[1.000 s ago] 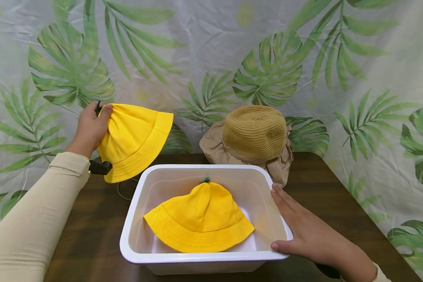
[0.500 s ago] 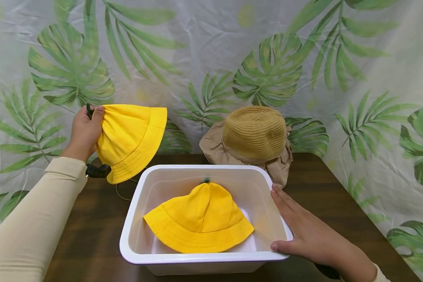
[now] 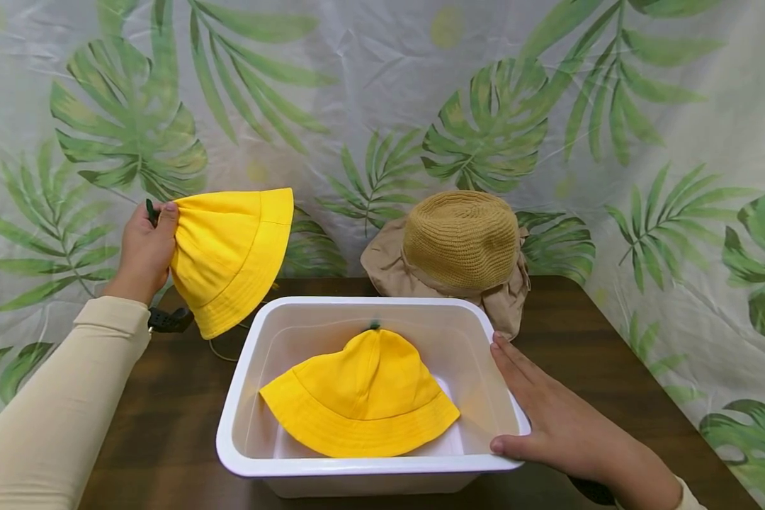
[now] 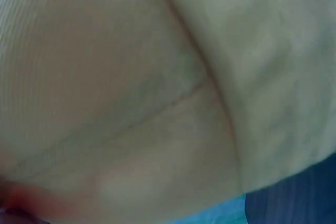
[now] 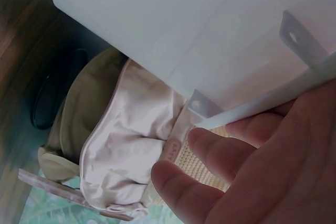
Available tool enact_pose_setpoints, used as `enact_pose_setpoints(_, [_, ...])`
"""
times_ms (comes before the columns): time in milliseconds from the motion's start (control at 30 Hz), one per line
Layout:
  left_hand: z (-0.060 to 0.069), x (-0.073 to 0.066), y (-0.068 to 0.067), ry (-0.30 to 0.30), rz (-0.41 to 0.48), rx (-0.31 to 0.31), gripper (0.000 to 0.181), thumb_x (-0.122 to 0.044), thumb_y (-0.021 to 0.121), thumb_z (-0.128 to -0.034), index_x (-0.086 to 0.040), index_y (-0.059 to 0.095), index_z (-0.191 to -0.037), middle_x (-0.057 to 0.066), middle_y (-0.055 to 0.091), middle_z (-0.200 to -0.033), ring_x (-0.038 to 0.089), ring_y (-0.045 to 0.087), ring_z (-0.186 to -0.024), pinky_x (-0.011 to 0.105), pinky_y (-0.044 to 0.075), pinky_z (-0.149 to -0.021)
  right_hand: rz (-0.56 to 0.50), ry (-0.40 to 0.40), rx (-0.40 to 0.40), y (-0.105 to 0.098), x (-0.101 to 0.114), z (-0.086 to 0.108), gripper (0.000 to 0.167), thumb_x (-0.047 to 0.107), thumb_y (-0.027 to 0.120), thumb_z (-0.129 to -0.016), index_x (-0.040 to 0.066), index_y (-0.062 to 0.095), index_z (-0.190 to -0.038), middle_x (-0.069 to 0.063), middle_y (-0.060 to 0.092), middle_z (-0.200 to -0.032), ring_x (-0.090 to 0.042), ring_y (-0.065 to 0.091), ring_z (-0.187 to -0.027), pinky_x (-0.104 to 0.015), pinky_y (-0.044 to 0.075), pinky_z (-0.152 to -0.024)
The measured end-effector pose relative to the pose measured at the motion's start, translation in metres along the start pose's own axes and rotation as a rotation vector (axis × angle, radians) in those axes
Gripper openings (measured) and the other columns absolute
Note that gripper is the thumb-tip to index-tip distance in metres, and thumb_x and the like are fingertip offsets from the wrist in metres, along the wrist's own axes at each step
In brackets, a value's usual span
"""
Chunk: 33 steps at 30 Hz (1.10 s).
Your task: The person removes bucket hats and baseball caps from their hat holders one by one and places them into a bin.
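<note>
Your left hand (image 3: 145, 244) pinches a yellow hat (image 3: 232, 255) by the top of its crown, thumb over the gathered cloth, and holds it up left of the white bin (image 3: 370, 466). The crown's axis runs from your fingers toward the lower right, so the opening faces right and down; the brim's edge slants from upper right to lower left. The cloth is plain bright yellow, puckered at your grip and smoother toward the brim, which carries stitched rows. A dark green tab (image 3: 151, 211) pokes out by your thumb.

A second yellow hat (image 3: 370, 397) lies in the bin, flattened, its long axis running left to right, crown toward the far wall and brim toward you. It has a dark green tip and a seam down the crown.

Your right hand (image 3: 557, 418) rests along the bin's right rim, fingers fairly straight and thumb spread wide at the near corner. Behind the bin, a straw hat (image 3: 462, 241) sits on a beige hat (image 3: 389, 258) on the dark wood table (image 3: 586, 347).
</note>
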<state>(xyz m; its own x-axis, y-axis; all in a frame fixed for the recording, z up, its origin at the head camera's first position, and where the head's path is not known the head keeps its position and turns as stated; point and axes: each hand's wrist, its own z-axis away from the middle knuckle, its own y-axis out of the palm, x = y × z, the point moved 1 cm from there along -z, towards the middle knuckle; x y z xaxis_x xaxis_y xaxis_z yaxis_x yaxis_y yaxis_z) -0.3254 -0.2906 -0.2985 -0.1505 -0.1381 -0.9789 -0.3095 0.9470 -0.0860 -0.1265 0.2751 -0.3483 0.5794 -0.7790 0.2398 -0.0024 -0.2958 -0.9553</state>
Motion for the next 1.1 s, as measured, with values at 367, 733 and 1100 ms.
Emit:
enact_pose_setpoints(367, [0.006, -0.002, -0.001, 0.084, 0.112, -0.012, 0.031, -0.045, 0.058, -0.0920, -0.018, 0.049, -0.105, 0.002, 0.045, -0.102, 0.011, 0.050, -0.087, 0.013, 0.046, -0.069, -0.004, 0.005, 0.003, 0.000, 0.001, 0.000, 0.110, 0.054, 0.073, -0.082, 0.011, 0.009, -0.161, -0.008, 0.009, -0.166, -0.023, 0.019, -0.148, -0.004, 0.001, -0.106])
enact_pose_setpoints(733, [0.011, -0.007, 0.005, 0.185, 0.257, -0.057, 0.021, -0.030, 0.068, -0.0903, -0.012, 0.059, -0.096, 0.002, 0.048, -0.090, 0.012, 0.049, -0.079, 0.014, 0.045, -0.066, -0.017, 0.018, 0.012, 0.000, 0.001, 0.000, 0.110, 0.054, 0.073, -0.082, 0.012, 0.009, -0.161, -0.007, 0.008, -0.166, -0.028, 0.022, -0.147, -0.003, 0.001, -0.105])
enact_pose_setpoints(1100, [0.012, 0.001, 0.004, 0.184, 0.103, -0.023, 0.023, -0.035, 0.064, -0.0920, -0.016, 0.056, -0.100, -0.001, 0.052, -0.099, 0.009, 0.052, -0.087, 0.012, 0.045, -0.073, -0.033, 0.018, 0.013, -0.001, 0.001, 0.000, 0.109, 0.051, 0.073, -0.083, 0.012, 0.008, -0.161, -0.007, 0.007, -0.166, -0.029, 0.022, -0.147, -0.003, 0.002, -0.105])
